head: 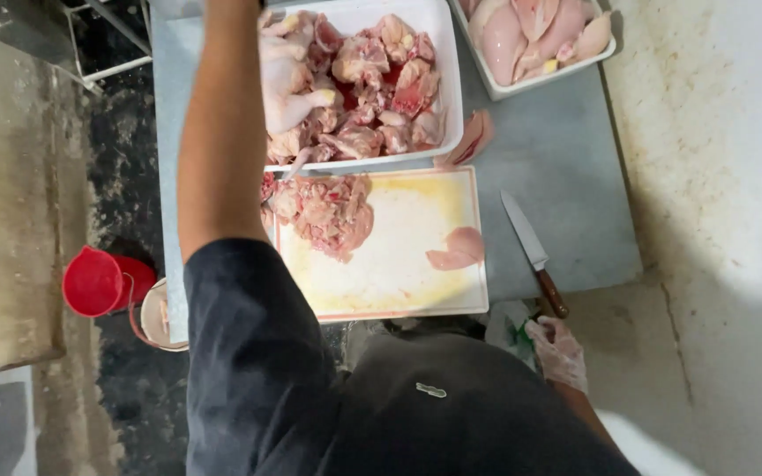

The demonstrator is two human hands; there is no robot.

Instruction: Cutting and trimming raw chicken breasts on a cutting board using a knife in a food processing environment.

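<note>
Overhead, grey surface [566, 159] against stained wall [716, 176].
Left grip [280, 66] clamped on raw chicken [288, 97] at twelve o'clock; right grip [559, 353], gloved, loosely curled, empty, beside knife [531, 251] at four o'clock.

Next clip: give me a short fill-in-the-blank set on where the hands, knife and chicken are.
1. The left hand reaches into the white tray and grips a whole raw ____.
2. The knife lies on the grey table, to the ____ of the cutting board.
3. The right hand, near the knife's handle, wears a clear ____.
4. On the floor stands a ____ bucket.

Missing words: chicken; right; glove; red
</note>
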